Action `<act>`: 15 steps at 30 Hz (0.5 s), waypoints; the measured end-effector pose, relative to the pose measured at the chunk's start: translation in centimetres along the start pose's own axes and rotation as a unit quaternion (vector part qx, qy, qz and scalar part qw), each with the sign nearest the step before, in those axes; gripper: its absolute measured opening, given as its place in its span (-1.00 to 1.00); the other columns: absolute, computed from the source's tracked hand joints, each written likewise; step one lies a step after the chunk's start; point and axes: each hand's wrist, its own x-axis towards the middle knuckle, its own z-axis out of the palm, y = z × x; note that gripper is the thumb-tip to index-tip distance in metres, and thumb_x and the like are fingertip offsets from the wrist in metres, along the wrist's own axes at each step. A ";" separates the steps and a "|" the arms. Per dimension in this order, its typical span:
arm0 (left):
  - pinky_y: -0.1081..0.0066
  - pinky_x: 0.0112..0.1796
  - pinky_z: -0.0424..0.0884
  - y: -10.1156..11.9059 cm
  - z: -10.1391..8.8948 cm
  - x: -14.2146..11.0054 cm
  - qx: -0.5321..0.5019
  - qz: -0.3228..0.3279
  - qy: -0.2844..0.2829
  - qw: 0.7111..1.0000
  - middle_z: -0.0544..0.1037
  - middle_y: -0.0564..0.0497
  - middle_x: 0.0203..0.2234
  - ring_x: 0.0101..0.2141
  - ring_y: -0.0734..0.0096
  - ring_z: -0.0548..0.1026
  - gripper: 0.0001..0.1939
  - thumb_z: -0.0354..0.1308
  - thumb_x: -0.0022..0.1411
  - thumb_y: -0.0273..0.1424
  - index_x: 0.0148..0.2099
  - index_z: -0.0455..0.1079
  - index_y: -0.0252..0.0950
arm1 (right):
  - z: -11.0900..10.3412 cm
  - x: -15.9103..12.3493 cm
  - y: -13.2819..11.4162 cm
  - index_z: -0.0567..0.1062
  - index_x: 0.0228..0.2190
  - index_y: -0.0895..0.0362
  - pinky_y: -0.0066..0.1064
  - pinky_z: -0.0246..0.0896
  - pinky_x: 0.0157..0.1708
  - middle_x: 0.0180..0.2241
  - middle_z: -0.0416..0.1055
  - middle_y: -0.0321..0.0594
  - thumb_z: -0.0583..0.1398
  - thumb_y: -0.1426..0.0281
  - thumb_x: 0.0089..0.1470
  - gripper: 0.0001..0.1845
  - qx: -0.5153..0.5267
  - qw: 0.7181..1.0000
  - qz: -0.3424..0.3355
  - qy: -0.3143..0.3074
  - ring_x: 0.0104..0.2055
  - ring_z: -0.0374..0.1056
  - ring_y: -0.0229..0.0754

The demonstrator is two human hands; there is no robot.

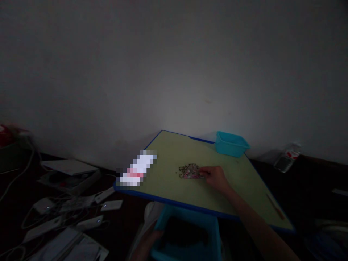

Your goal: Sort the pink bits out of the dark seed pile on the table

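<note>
My right hand (214,176) reaches over the light yellow board from the right. Its thumb and fingers are pinched together at the right edge of a small heap of mixed pieces (191,171). The heap has dark grains at the back and left and pinkish, pale bits at the front. Whatever sits between the fingertips is too small to make out. Low in the view, my left hand (148,239) is closed on the left rim of a blue plastic basket (214,232), below the board's front edge. Something dark (185,232) fills much of that basket.
A second blue basket (232,144) stands at the board's (174,145) far right corner. A blurred bright white sheet or screen (140,170) lies at the left edge. A thin reddish stick (276,208) lies at right. Power strips and cables (89,221) crowd the dark left side.
</note>
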 end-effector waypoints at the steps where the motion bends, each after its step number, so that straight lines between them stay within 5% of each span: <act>1: -0.04 -0.14 0.52 0.0 -0.1 0.0 0.010 0.017 0.002 1.000 0.75 -0.04 -0.50 -0.18 -0.33 0.66 -0.70 0.49 -0.22 -0.19 -0.36 0.70 -0.18 | 0.1 0.2 0.0 0.76 -0.13 -0.08 -0.18 0.55 -0.01 -0.16 0.73 -0.26 0.27 0.48 0.20 -0.68 -0.002 1.000 0.001 0.002 -0.12 0.68 0.04; 15: -0.01 -0.16 0.55 1.0 1.0 -1.2 -0.009 0.011 0.028 1.000 0.71 -0.07 -0.54 -0.15 -0.33 0.66 -0.66 0.50 -0.24 -0.23 -0.33 0.67 -0.19 | 0.6 2.5 0.1 0.77 -0.14 -0.02 -0.11 0.55 -0.02 -0.16 0.73 -0.16 0.26 0.47 0.20 -0.69 0.007 1.000 0.015 0.020 -0.12 0.68 0.10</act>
